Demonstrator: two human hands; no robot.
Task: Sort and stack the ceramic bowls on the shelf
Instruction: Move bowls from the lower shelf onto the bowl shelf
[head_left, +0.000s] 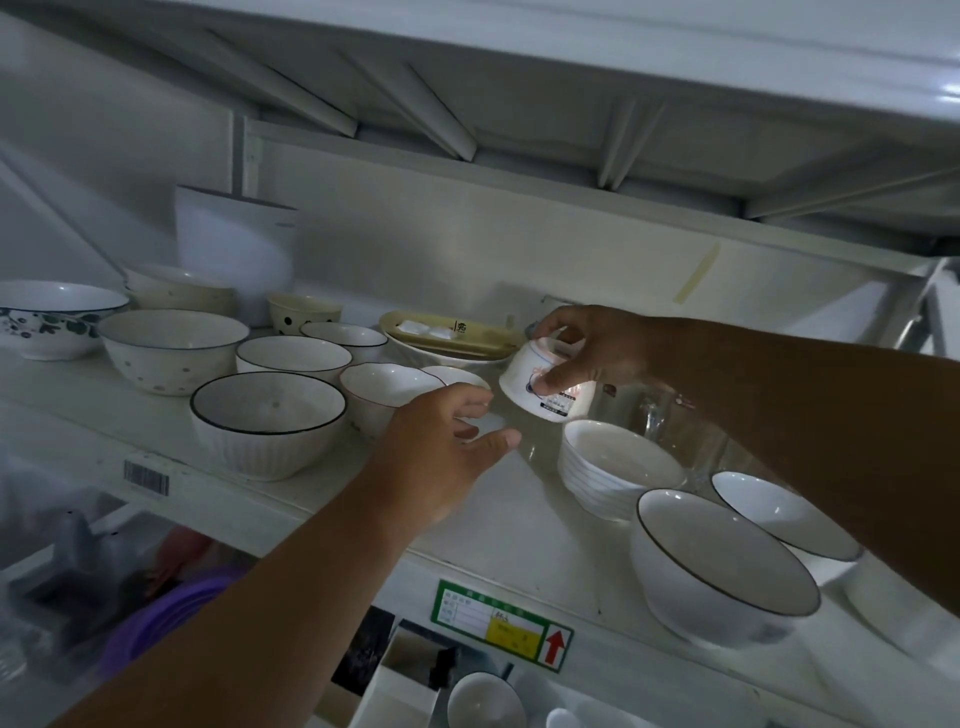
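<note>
Cup (545, 384): small, white, tilted mouth-down above the shelf (322, 499); blue-red motif and a printed sticker on the wall, text too small to read.
Right hand (587, 353): grips cup, thumb on the wall, fingers curled over the base.
Left hand (441, 457): fingers relaxed and spread, gripping nothing, hovering over a small bowl (457, 376) beside the cup.
Stack (613, 467): plain white bowls, nested, just below the cup.
Rimmed bowls (722, 566): two, dark-edged, at right front, the near one tilted.
Left group (267, 415): ribbed bowl in front; dotted, leaf-patterned and plain bowls behind.
Dish (447, 335): cream, shallow, one dark character printed inside.
Barcode (146, 477): on shelf edge, digits unreadable.
Tag (501, 623): green frame, yellow field, red up-arrow; writing illegible.
</note>
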